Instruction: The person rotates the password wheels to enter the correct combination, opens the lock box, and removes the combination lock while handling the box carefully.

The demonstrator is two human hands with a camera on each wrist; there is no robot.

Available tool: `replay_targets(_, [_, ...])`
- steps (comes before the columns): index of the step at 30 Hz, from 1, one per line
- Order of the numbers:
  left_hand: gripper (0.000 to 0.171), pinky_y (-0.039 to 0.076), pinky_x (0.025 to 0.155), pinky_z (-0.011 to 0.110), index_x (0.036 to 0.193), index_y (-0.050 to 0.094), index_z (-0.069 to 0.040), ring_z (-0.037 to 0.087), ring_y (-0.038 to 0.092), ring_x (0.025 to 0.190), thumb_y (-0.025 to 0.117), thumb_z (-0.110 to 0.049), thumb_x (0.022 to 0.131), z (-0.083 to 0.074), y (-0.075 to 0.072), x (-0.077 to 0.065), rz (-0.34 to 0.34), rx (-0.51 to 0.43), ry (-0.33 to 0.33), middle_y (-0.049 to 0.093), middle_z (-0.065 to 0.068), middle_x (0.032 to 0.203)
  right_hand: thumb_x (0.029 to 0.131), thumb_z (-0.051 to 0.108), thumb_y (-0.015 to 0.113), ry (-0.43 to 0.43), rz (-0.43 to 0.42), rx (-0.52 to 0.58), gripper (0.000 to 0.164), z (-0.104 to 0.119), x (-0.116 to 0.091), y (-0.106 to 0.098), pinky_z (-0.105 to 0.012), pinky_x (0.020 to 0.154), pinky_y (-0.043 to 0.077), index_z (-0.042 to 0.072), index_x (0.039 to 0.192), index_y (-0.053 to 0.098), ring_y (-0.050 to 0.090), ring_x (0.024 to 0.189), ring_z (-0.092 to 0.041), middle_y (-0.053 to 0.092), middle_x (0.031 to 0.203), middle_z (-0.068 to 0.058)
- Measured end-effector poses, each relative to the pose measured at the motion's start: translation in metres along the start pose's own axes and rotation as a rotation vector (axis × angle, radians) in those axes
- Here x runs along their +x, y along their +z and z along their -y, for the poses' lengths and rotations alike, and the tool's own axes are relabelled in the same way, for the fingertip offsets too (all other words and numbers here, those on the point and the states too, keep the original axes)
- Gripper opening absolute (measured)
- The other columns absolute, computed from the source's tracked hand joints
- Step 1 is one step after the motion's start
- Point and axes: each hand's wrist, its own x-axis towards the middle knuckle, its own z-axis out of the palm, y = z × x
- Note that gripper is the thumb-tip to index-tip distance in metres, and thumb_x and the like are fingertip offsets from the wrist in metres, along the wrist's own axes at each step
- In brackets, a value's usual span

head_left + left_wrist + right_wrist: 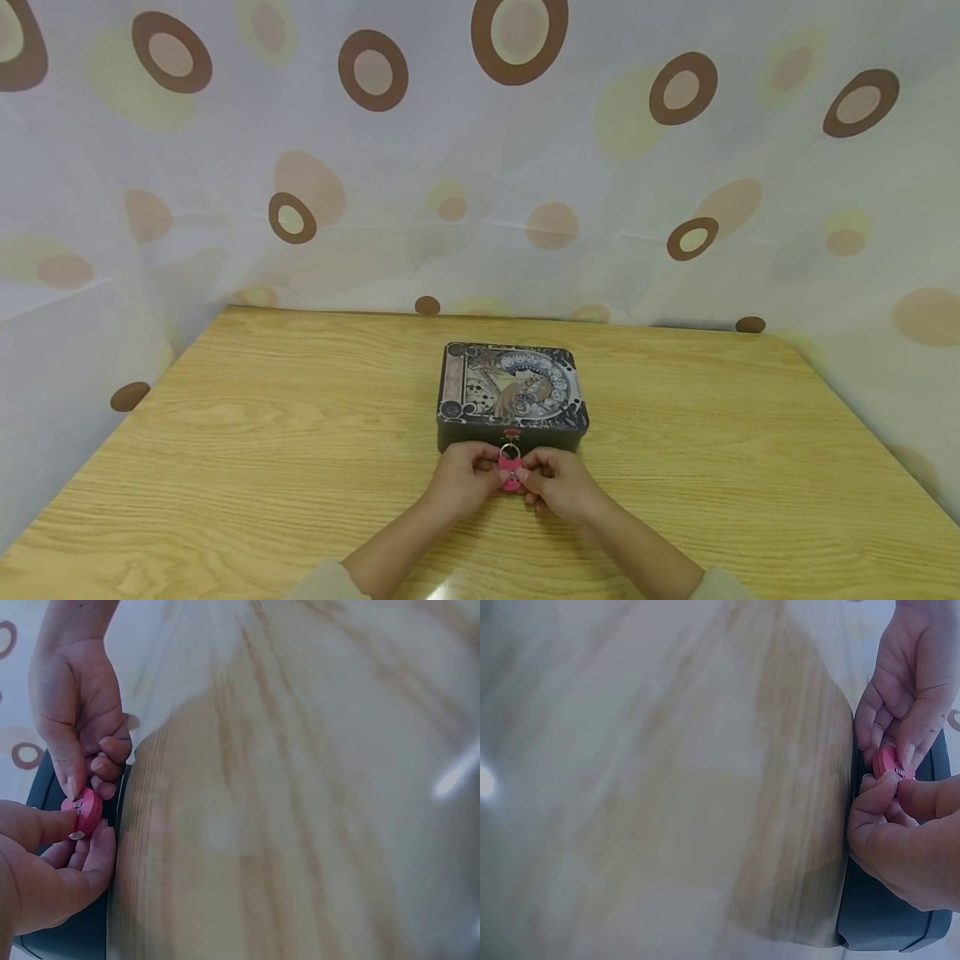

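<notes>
A pink combination padlock [510, 473] with a ring-shaped metal shackle is at the front of a dark tin box [514, 387] with a patterned lid. The lid is down, and a small red clasp [512, 433] shows above the shackle. My left hand [467, 479] pinches the padlock from the left, thumb on its face. From the right, my right hand [561, 482] pinches it too, its thumb near the number dials. Both wrist views show the pink padlock [84, 811] between the two thumbs. Whether the shackle is fully closed I cannot tell.
The box stands on a wood-grain table [300, 417], towards its middle. Behind the table hangs a pale curtain [450, 167] with brown and yellow oval patterns, which also runs along both sides. A bright reflection lies at the near table edge.
</notes>
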Motion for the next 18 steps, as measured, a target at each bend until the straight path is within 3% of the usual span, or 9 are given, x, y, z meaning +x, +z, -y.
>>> replay_targets(18, [0.012, 0.045, 0.053, 0.017, 0.088, 0.063, 0.011, 0.008, 0.050, 0.062, 0.061, 0.005, 0.078, 0.0022, 0.0051, 0.0004, -0.038, 0.083, 0.040, 0.063, 0.012, 0.073, 0.090, 0.001, 0.051, -0.023, -0.025, -0.026, 0.012, 0.0032, -0.0026, 0.0029, -0.018, 0.050, 0.041, -0.009, 0.091, 0.056, 0.049, 0.059, -0.009, 0.051, 0.064, -0.001])
